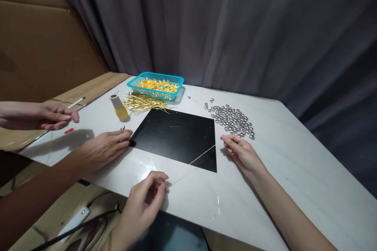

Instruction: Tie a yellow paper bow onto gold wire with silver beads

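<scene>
A thin gold wire [202,154] runs slantwise between my two hands, over the near right corner of a black board [173,135]. My left hand [150,196] pinches its lower end at the table's front edge, fingers closed. My right hand [243,153] is closed at the upper end, just right of the board. Behind my right hand lies a pile of silver, shiny bead-like pieces [232,119]. Past the board's far left corner is a bundle of gold wires [145,103]. A short gold strand [176,126] rests on the board.
A blue basket [132,85] of yellow petal-like pieces stands at the back. Left of the wires is a grey-and-yellow tapered container [119,108]. A co-worker's hand [103,147] lies by the board's left edge; another hand [55,117] hovers farther left near a red piece [69,130].
</scene>
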